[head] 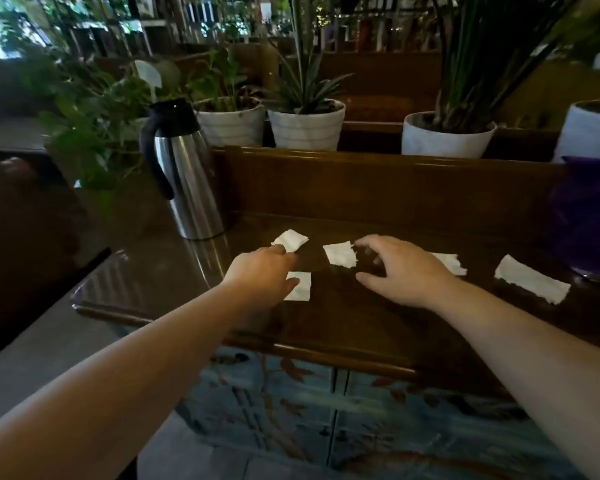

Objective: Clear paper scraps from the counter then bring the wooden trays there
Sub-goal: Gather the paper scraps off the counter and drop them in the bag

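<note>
Several white paper scraps lie on the dark wooden counter (343, 317). My left hand (262, 275) reaches over it, fingertips touching the far-left scrap (291, 239), with another scrap (300, 287) just under its thumb side. My right hand (400, 271) hovers with fingers spread, close to the middle scrap (340, 253) and partly covering a scrap (452, 263) behind it. A long scrap (530, 279) lies further right. Neither hand holds anything. No wooden trays are in view.
A steel thermos jug (184, 171) with a black lid stands at the counter's back left. A raised wooden back panel (378, 185) bounds the counter, with white plant pots (307, 128) behind it. A purple object (589, 216) sits at the right edge.
</note>
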Demonstrator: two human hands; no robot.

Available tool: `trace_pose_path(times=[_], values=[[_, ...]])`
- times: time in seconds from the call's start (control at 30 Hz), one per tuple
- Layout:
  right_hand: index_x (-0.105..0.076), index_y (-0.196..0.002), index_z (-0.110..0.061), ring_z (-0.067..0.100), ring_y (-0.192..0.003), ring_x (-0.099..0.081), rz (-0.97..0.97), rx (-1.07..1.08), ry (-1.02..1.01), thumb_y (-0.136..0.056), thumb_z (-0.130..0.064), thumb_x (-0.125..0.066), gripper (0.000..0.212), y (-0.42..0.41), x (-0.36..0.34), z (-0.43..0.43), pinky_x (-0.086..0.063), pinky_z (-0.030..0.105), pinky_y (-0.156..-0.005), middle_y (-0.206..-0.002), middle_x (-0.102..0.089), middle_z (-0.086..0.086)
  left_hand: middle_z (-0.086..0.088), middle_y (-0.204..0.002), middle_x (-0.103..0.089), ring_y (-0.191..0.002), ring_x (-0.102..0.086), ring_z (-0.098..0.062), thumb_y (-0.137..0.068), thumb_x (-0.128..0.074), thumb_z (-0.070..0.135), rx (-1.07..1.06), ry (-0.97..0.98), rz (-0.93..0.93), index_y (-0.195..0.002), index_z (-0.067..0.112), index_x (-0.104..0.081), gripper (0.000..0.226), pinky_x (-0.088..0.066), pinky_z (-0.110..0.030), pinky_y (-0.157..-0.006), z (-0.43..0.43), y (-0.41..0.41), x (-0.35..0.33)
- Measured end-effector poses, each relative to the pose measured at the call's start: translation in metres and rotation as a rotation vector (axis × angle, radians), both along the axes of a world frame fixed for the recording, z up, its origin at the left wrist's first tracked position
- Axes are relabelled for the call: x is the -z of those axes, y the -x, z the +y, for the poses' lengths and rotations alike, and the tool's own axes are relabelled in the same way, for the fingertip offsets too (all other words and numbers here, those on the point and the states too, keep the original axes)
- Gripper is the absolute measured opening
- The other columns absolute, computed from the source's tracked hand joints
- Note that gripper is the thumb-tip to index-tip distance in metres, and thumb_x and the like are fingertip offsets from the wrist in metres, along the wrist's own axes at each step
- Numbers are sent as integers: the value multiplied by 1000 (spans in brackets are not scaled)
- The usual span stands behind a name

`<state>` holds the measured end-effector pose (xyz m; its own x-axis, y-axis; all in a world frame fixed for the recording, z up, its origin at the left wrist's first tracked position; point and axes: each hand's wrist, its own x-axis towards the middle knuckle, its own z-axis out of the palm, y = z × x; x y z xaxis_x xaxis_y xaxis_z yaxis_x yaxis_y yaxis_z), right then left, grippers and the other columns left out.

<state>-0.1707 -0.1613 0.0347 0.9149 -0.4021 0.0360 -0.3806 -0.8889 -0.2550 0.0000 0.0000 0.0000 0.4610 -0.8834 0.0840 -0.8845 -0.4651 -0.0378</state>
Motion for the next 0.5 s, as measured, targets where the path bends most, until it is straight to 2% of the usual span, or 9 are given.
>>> trace_pose_path(times=[0.13, 0.23, 0.37, 0.5], values=[[-31, -144, -29, 15, -100, -63, 7, 46, -11, -88, -42, -62, 66, -34, 4, -8, -57, 35, -75, -127, -60, -2, 0, -120, -57, -106, -59, -23, -89, -48, 51, 9, -79, 49, -128, 28, -49, 46, -53, -39, -75, -12, -22, 13], [-28, -144, -30, 14, -90, -62, 27, 67, -19, -88, -42, -62, 66, -54, 14, -14, -50, 29, -65, -118, -63, -4, 0, -124, -54, -108, -58, -24, -86, -46, 59, 47, -142, 120, -132, 29, -46, 54, -53, -41, -80, -20, -36, 26], [-32, -142, -30, 15, -97, -61, 80, 85, 1, -89, -42, -60, 61, -71, 25, -22, -54, 32, -73, -118, -62, -4, -1, -127, -51, -110, -56, -24, -88, -42, 61, 116, -166, 124, -131, 31, -49, 53, -52, -41, -82, -28, -45, 37], [-38, -139, -29, 18, -112, -58, 140, 67, 23, -89, -41, -60, 56, -86, 33, -31, -53, 34, -82, -129, -59, -1, 2, -113, -58, -100, -60, -20, -93, -38, 52, 194, -79, 101, -115, 29, -60, 38, -53, -39, -77, -34, -48, 40]])
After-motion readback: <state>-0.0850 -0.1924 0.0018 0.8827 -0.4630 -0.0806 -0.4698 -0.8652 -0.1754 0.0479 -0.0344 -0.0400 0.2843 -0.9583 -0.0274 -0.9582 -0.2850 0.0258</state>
